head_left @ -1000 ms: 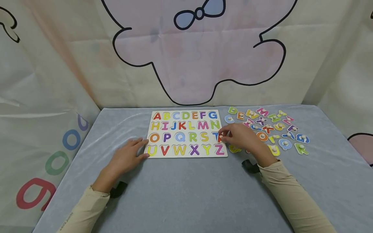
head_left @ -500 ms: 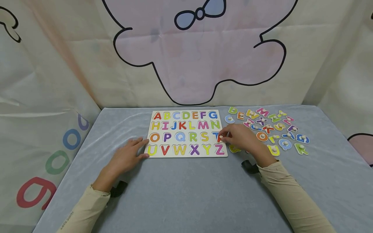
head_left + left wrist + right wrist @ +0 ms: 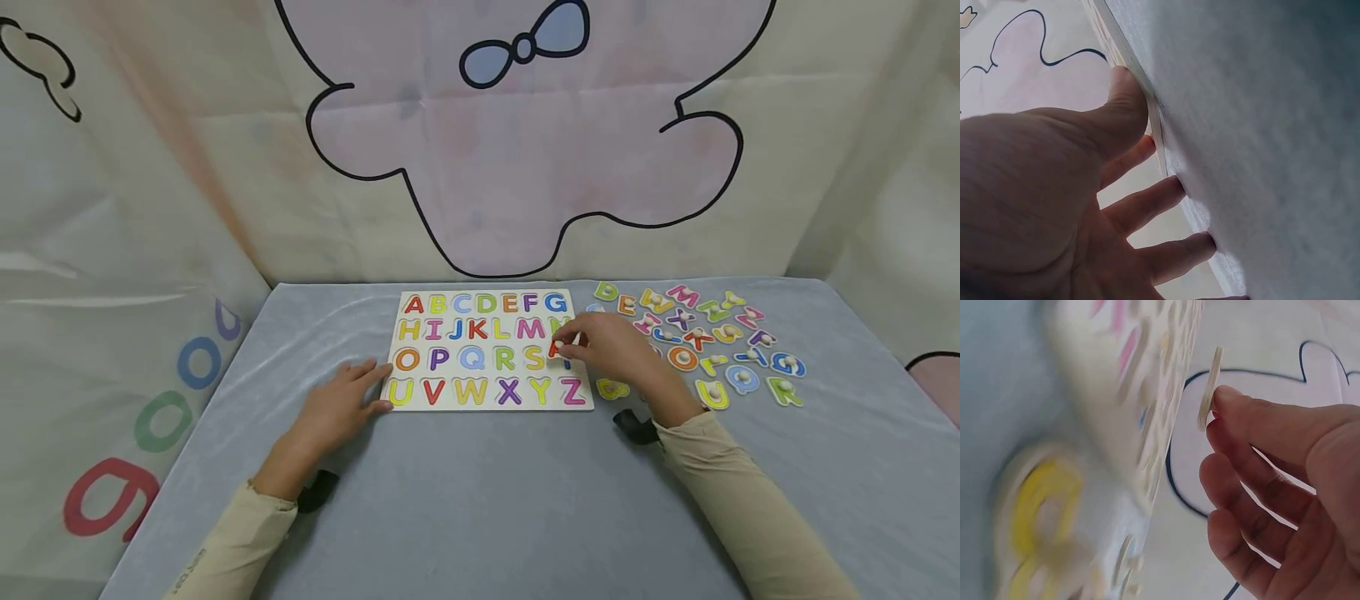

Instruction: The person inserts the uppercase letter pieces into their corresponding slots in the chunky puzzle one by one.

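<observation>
Shifted toward ten o'clock since half a second earlier, a person's right hand pinches a thin red letter-shaped piece between thumb and forefinger, raised just clear of a white rectangular alphabet board near its three o'clock edge. Fingers partly cover the piece, which shows edge-on in the right-wrist view. Between the board's eight and nine o'clock, the left hand lies with its fingers spread, thumb and a fingertip touching the edge. Beyond the board, between two and four o'clock, loose knobbed letters crowd a desk draped in blue-grey cloth: a green D at the cluster's ten o'clock, a pink M near twelve, a blue G between three and four, a yellow U near six. Beige sleeves reach in from five and seven o'clock. At twelve o'clock hangs a cream fabric backdrop bearing a pink, black-outlined figure and a pale-blue bow.
</observation>
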{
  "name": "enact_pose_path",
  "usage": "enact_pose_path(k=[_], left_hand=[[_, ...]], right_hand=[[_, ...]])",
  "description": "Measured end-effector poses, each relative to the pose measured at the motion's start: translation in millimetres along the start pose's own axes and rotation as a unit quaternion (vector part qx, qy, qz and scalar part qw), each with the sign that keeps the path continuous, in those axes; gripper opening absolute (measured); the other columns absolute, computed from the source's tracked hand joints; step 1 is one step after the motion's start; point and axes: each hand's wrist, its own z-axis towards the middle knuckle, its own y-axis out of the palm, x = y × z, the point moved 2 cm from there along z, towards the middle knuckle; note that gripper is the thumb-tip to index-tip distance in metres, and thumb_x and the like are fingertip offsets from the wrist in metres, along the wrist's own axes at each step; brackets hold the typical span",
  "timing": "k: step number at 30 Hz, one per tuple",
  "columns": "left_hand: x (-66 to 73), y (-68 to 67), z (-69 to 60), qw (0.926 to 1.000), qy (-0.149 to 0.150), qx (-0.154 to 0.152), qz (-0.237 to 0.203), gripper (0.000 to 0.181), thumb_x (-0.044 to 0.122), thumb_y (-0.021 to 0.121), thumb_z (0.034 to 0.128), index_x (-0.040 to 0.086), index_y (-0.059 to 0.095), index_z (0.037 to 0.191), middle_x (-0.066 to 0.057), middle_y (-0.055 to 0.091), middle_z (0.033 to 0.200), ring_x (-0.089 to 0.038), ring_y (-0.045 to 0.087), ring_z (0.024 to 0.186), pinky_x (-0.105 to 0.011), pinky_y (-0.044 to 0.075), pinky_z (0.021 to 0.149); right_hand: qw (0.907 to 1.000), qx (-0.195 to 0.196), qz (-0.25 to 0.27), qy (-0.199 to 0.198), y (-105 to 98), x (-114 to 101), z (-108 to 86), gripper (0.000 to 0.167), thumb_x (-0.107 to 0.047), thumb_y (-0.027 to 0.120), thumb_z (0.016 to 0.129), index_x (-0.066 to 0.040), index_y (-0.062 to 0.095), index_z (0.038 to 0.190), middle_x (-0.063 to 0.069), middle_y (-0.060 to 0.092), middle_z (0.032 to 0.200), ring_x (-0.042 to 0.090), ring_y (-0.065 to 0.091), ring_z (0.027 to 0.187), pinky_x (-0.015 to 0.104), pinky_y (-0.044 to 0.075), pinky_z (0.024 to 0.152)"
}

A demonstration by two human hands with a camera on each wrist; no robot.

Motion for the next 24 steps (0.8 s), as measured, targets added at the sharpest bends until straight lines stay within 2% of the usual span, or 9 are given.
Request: enact_pose_path(k=[8, 12, 15, 24], left_hand=[[2.2, -0.1, 1.8, 0.9997, -0.017, -0.008, -0.013, 0.065, 0.034, 0.067, 0.0943, 0.016, 0.042, 0.152, -0.017, 0.039, 0.158, -0.051, 0.029, 0.145, -0.076, 0.032, 0.103], [3.1, -1.9, 1.5, 0.9997, -0.019, -0.004, -0.012, 0.065, 0.034, 0.067, 0.0941, 0.017, 0.043, 0.152, -0.016, 0.04, 0.158, -0.051, 0.029, 0.145, -0.076, 0.032, 0.103], [3.4, -1.9, 1.1, 0.9998, -0.019, -0.002, -0.01, 0.065, 0.035, 0.068, 0.0938, 0.017, 0.044, 0.151, -0.016, 0.04, 0.157, -0.051, 0.03, 0.145, -0.075, 0.032, 0.103], [1.9, -0.5, 0.2, 0.9997, -0.021, -0.007, -0.013, 0.065, 0.035, 0.067, 0.0939, 0.018, 0.043, 0.152, -0.016, 0.04, 0.158, -0.05, 0.029, 0.146, -0.076, 0.032, 0.103]], right_hand=[[0.9998, -0.007, -0.002, -0.018, -2, -34, 29.4, 0.024, -0.026, 0.074, 0.091, -0.017, 0.077, 0.113, -0.001, 0.075, 0.101, 0.016, 0.06, 0.083, 0.029, 0.049, 0.071], [0.9993, -0.003, -0.002, -0.038, -1, -46, 41.6, 0.019, -0.024, 0.074, 0.091, -0.018, 0.078, 0.108, -0.002, 0.074, 0.097, 0.016, 0.059, 0.082, 0.028, 0.046, 0.069], [0.9992, -0.008, -0.001, -0.038, 1, -53, 48.6, 0.018, -0.024, 0.074, 0.091, -0.019, 0.078, 0.108, -0.002, 0.073, 0.097, 0.016, 0.059, 0.081, 0.028, 0.046, 0.069], [0.998, -0.035, -0.001, -0.053, 10, -73, 73.0, 0.02, -0.023, 0.073, 0.092, -0.016, 0.077, 0.11, -0.002, 0.075, 0.1, 0.016, 0.062, 0.088, 0.031, 0.051, 0.079]])
